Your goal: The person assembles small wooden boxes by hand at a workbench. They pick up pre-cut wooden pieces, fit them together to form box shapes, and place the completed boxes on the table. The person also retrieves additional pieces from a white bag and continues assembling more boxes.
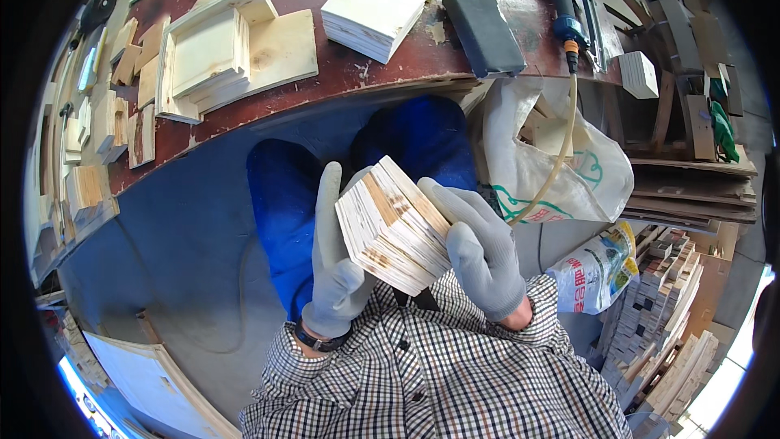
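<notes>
Over my lap I hold a stack of small plywood boards [394, 223] between my two gloved hands, tilted so that its layered edges face up. My left hand [331, 256], in a grey-white glove, presses along the stack's left side with the thumb and palm; some of its fingers are hidden. From the right, my right hand [483, 252] grips the other end, its fingers bent against the boards. A dark wristwatch [322, 340] sits on my left wrist.
A red-brown workbench [349, 77] curves ahead, bearing a plywood stack [378, 4], a box-like wooden assembly [211, 57], a dark grey block [483, 32] and a blue-black nail gun [565, 4]. Its yellowish hose [561, 154] hangs past a white sack [548, 171]. Wood offcuts [654, 301] pile up right.
</notes>
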The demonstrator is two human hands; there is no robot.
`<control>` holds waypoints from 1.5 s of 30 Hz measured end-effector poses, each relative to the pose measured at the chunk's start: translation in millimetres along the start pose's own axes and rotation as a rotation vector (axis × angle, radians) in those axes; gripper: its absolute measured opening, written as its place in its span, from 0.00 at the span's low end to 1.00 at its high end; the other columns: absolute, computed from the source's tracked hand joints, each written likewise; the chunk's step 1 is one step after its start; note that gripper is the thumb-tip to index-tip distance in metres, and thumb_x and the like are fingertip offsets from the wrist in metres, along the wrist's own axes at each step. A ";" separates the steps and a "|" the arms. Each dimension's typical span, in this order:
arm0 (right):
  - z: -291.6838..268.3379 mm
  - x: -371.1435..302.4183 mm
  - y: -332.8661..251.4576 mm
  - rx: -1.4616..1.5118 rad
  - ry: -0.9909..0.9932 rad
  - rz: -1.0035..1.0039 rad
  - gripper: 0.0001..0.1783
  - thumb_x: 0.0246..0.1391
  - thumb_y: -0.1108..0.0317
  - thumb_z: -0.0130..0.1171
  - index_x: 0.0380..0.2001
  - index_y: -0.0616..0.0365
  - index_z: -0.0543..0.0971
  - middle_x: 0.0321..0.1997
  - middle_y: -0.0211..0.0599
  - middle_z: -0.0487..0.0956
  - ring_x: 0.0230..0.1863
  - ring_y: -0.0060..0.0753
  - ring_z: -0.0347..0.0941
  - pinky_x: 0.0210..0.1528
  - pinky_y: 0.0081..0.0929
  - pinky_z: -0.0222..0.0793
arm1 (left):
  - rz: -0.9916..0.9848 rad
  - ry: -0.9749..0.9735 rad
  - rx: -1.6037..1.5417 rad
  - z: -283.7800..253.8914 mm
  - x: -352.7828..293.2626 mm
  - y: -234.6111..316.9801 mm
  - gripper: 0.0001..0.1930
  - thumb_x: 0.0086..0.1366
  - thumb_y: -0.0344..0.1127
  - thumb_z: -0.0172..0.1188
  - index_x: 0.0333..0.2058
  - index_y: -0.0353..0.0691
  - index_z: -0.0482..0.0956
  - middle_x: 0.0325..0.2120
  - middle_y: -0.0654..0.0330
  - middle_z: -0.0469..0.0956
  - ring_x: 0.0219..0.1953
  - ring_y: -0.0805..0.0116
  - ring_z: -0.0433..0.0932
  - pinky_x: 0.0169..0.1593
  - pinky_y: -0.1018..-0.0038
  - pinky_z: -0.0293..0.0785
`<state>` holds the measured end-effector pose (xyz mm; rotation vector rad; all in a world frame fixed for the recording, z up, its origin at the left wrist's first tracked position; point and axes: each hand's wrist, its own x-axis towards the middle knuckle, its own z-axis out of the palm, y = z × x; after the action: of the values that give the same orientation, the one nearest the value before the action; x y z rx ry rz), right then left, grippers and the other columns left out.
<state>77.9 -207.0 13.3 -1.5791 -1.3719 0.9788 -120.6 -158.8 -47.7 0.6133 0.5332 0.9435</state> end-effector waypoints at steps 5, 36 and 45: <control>10.5 -0.5 -2.7 -0.377 -0.013 -0.311 0.41 0.54 0.37 0.70 0.61 0.57 0.82 0.58 0.52 0.81 0.49 0.45 0.80 0.51 0.40 0.75 | 0.124 -0.017 -0.186 -14.9 -5.2 -19.3 0.63 0.63 0.84 0.49 0.80 0.43 0.40 0.77 0.45 0.56 0.76 0.46 0.62 0.75 0.48 0.67; 15.8 -0.8 8.7 -0.244 0.029 -0.187 0.38 0.53 0.60 0.76 0.66 0.60 0.77 0.61 0.46 0.80 0.59 0.46 0.77 0.62 0.39 0.74 | -0.164 0.046 -0.586 -35.8 -3.8 -17.3 0.44 0.72 0.77 0.45 0.73 0.50 0.65 0.73 0.52 0.66 0.72 0.52 0.68 0.75 0.37 0.61; 16.4 -0.9 11.5 -0.244 -0.013 -0.175 0.56 0.46 0.44 0.80 0.73 0.61 0.68 0.67 0.51 0.75 0.65 0.49 0.74 0.66 0.41 0.70 | -0.118 0.034 -0.734 -26.9 -0.6 -19.0 0.46 0.71 0.75 0.51 0.70 0.39 0.67 0.64 0.45 0.76 0.64 0.50 0.79 0.64 0.49 0.82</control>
<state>66.9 -207.4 -3.5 -1.5972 -1.6586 0.7390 -127.7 -161.2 -79.8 -0.0948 0.2175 0.9568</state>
